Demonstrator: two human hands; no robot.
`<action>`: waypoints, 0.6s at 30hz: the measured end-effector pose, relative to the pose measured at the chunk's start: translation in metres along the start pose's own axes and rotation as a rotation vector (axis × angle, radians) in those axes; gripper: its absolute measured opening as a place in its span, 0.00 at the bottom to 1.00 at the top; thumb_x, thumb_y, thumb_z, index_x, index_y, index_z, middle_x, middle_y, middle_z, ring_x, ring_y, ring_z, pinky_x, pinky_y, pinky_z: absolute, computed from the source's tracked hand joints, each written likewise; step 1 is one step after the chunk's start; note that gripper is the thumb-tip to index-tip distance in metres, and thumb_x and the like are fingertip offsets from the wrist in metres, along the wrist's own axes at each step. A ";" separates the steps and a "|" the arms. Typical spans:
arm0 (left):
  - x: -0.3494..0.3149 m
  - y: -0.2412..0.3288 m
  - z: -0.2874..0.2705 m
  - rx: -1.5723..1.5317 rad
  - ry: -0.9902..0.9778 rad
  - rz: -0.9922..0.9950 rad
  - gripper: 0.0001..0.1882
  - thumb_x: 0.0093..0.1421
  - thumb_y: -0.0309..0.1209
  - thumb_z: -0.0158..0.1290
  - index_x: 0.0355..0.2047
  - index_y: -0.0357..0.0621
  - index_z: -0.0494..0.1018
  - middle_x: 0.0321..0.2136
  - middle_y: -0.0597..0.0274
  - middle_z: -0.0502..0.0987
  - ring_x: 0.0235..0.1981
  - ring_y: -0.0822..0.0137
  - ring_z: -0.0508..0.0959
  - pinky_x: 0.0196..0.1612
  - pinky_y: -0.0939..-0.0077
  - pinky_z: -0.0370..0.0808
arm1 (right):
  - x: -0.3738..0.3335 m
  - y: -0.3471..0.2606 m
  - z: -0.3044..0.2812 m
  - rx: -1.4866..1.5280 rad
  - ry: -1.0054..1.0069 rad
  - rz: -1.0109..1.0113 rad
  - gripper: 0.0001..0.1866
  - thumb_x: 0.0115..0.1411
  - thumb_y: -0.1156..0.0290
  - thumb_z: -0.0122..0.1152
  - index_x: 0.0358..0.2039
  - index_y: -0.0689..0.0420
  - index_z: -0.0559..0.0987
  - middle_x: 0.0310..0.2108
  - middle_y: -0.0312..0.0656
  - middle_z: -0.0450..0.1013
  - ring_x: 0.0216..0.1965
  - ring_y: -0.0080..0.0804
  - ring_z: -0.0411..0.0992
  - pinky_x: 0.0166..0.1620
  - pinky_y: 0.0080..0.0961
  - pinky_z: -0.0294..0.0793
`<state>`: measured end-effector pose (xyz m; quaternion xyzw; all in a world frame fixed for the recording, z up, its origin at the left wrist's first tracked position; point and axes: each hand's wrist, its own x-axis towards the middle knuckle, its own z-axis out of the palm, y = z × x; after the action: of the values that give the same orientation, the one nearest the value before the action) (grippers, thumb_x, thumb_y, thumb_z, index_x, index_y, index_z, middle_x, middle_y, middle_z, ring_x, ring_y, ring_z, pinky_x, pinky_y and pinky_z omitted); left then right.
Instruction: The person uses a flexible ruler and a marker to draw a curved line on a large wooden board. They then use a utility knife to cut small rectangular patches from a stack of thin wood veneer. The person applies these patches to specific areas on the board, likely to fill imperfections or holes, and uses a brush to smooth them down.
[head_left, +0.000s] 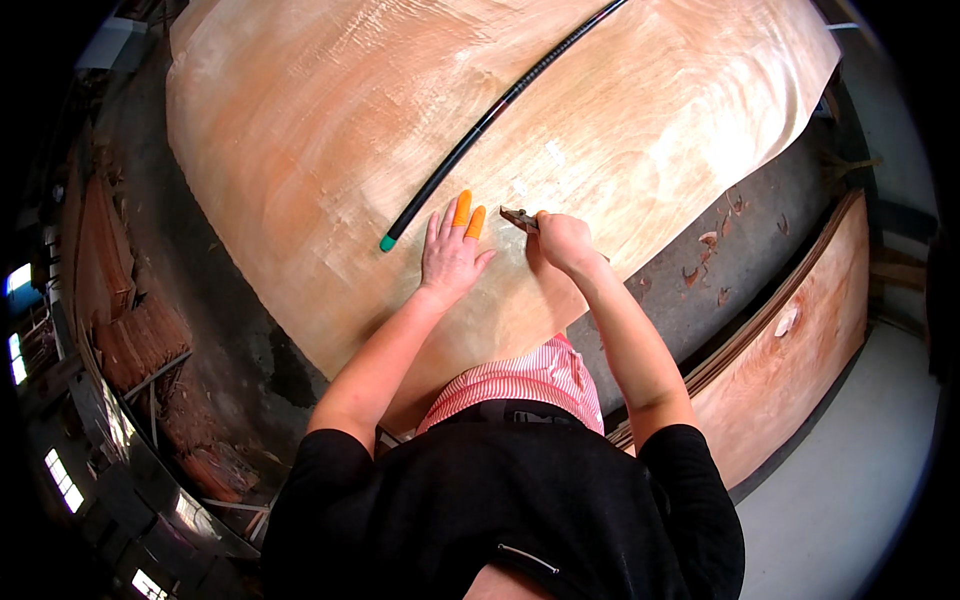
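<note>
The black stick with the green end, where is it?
In the head view, the stick lies on the wooden sheet, its green end just left of the left hand.

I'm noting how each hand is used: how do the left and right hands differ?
The left hand lies open, palm down, on the wood sheet; the right hand is closed around a tool. The left hand wears orange covers on two fingers; the right hand shows none. Both are over the wood sheet.
</note>
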<state>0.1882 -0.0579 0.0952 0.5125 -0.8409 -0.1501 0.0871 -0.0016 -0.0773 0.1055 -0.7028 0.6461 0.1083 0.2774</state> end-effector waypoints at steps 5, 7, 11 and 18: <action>0.000 0.001 -0.001 -0.001 0.002 -0.002 0.35 0.45 0.41 0.53 0.52 0.41 0.55 0.54 0.50 0.50 0.56 0.56 0.50 0.55 0.56 0.46 | -0.001 0.000 -0.001 0.008 -0.003 0.002 0.08 0.50 0.72 0.41 0.25 0.59 0.71 0.24 0.48 0.71 0.29 0.43 0.71 0.32 0.34 0.70; 0.000 0.001 0.000 -0.003 0.004 -0.002 0.35 0.45 0.41 0.53 0.52 0.41 0.55 0.54 0.50 0.50 0.56 0.56 0.50 0.55 0.55 0.46 | -0.001 0.000 -0.001 0.013 0.002 -0.003 0.08 0.50 0.72 0.41 0.26 0.59 0.71 0.24 0.48 0.71 0.29 0.43 0.71 0.32 0.34 0.70; 0.000 0.000 0.002 0.059 0.021 0.006 0.35 0.45 0.46 0.51 0.51 0.42 0.57 0.52 0.50 0.53 0.56 0.57 0.51 0.55 0.56 0.48 | -0.001 0.000 0.001 0.016 0.011 -0.007 0.08 0.50 0.73 0.41 0.26 0.59 0.70 0.24 0.48 0.71 0.29 0.43 0.71 0.32 0.34 0.70; 0.001 0.001 0.004 0.051 0.019 0.029 0.32 0.44 0.46 0.52 0.49 0.47 0.62 0.51 0.47 0.53 0.55 0.56 0.51 0.54 0.54 0.48 | 0.001 0.001 0.002 0.012 0.006 -0.008 0.08 0.49 0.73 0.41 0.26 0.59 0.70 0.24 0.48 0.71 0.29 0.42 0.71 0.32 0.33 0.70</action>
<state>0.1856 -0.0575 0.0920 0.5037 -0.8510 -0.1225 0.0844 -0.0018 -0.0767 0.1033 -0.7039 0.6448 0.1009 0.2802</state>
